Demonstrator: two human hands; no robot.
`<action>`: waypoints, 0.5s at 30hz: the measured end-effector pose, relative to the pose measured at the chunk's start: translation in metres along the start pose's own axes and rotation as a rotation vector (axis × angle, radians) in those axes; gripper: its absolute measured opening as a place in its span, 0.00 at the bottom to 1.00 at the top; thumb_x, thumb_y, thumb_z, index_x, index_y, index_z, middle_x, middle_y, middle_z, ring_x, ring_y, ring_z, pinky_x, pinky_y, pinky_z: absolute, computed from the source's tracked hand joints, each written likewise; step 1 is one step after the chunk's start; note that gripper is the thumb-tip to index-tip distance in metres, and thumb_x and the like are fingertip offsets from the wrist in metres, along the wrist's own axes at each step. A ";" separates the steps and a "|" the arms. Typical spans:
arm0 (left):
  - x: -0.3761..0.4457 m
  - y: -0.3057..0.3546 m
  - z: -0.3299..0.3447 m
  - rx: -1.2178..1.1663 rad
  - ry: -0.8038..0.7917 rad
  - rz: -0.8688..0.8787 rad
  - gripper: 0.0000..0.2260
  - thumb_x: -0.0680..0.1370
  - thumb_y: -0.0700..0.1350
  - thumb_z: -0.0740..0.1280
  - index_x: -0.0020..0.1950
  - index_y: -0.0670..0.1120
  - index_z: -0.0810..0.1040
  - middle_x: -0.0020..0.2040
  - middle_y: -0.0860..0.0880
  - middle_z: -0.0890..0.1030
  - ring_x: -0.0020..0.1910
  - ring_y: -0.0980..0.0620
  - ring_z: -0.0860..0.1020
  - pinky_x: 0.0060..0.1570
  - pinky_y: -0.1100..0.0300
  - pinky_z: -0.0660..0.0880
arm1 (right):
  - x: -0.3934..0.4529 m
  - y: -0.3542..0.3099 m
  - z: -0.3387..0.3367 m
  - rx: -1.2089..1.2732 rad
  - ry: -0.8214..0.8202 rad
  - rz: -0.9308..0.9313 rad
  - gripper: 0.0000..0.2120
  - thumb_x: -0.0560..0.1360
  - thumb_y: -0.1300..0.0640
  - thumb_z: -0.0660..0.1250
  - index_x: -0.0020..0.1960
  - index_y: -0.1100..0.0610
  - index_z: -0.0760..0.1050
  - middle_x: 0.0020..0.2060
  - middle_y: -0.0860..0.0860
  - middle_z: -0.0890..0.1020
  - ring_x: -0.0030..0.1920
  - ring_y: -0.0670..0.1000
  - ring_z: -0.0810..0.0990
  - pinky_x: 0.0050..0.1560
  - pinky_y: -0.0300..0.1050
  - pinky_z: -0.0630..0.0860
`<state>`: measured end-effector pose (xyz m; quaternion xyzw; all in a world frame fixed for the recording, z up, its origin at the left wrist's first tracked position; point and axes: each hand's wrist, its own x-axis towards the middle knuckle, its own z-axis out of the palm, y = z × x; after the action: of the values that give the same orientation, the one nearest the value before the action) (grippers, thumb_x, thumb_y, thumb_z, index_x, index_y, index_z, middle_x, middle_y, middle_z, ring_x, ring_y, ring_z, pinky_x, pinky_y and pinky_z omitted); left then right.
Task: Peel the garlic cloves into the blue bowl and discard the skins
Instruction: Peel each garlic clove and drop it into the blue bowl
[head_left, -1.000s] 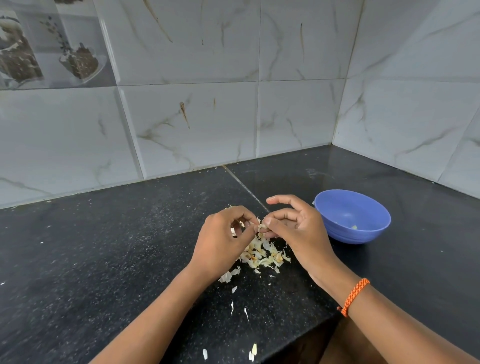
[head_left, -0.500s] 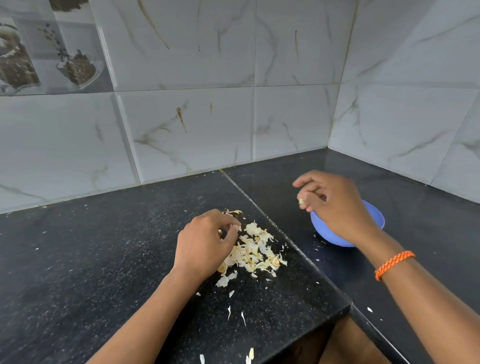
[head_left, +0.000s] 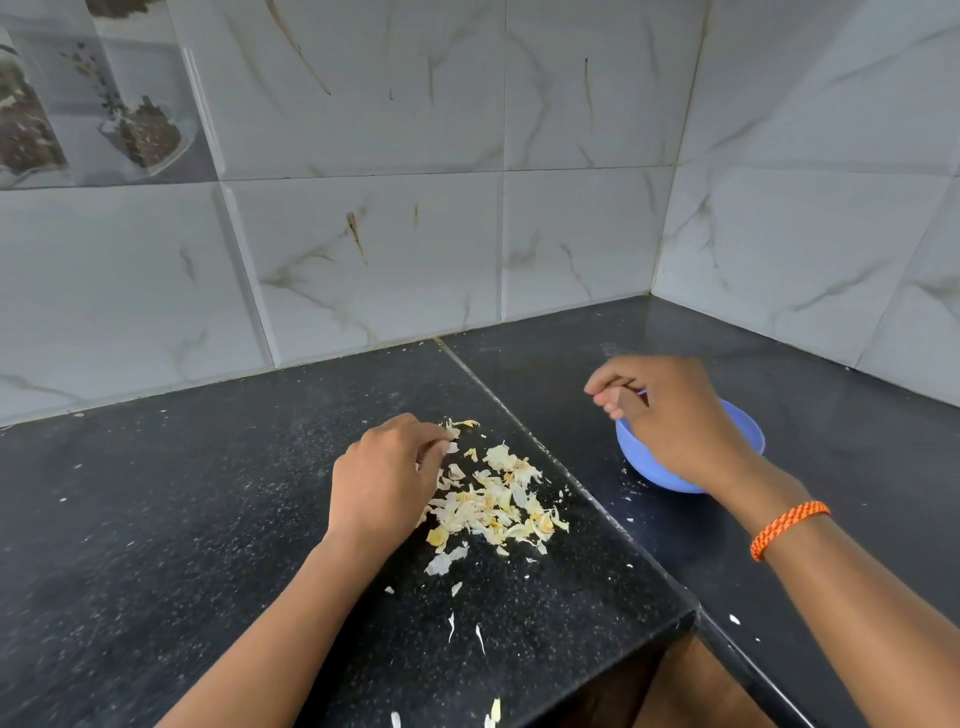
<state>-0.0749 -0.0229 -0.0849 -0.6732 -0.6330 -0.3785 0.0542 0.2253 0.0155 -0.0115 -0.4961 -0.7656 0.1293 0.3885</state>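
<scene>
The right hand (head_left: 675, 421) is held curled over the blue bowl (head_left: 748, 441); whether a clove is pinched can't be made out. The left hand (head_left: 384, 478) is rested knuckles-up, fingers curled at the garlic skins (head_left: 493, 504). Bare black counter (head_left: 156, 519) is seen leftward, the front edge close by.

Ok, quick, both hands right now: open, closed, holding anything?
Left hand: fingers curled down into the garlic skins; grip cannot be told.
Right hand: curled over the blue bowl; contents cannot be told.

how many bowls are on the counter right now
1: a blue bowl right of the garlic skins, partly covered by the right hand. None other shows.
</scene>
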 end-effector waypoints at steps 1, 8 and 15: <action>0.002 -0.004 0.002 -0.008 0.002 -0.009 0.10 0.85 0.47 0.68 0.61 0.59 0.86 0.46 0.61 0.80 0.42 0.54 0.79 0.37 0.56 0.76 | -0.003 -0.010 0.007 0.030 -0.048 -0.034 0.19 0.80 0.72 0.64 0.50 0.51 0.87 0.42 0.44 0.87 0.44 0.43 0.85 0.50 0.41 0.83; 0.007 -0.029 0.003 0.022 -0.071 -0.084 0.10 0.86 0.48 0.66 0.61 0.59 0.86 0.50 0.59 0.77 0.46 0.57 0.77 0.38 0.58 0.74 | -0.008 -0.035 0.080 0.033 -0.299 -0.109 0.10 0.80 0.64 0.72 0.53 0.50 0.87 0.45 0.44 0.86 0.46 0.43 0.84 0.50 0.43 0.85; 0.008 -0.030 0.000 0.080 -0.193 -0.084 0.09 0.85 0.56 0.66 0.60 0.61 0.85 0.50 0.59 0.77 0.56 0.54 0.76 0.46 0.53 0.77 | 0.057 -0.026 0.142 -0.220 -0.315 -0.083 0.11 0.84 0.57 0.66 0.62 0.46 0.83 0.62 0.52 0.83 0.59 0.51 0.83 0.63 0.54 0.81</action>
<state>-0.1023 -0.0100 -0.0924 -0.6767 -0.6775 -0.2882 0.0037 0.0939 0.0791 -0.0643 -0.4772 -0.8463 0.1048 0.2125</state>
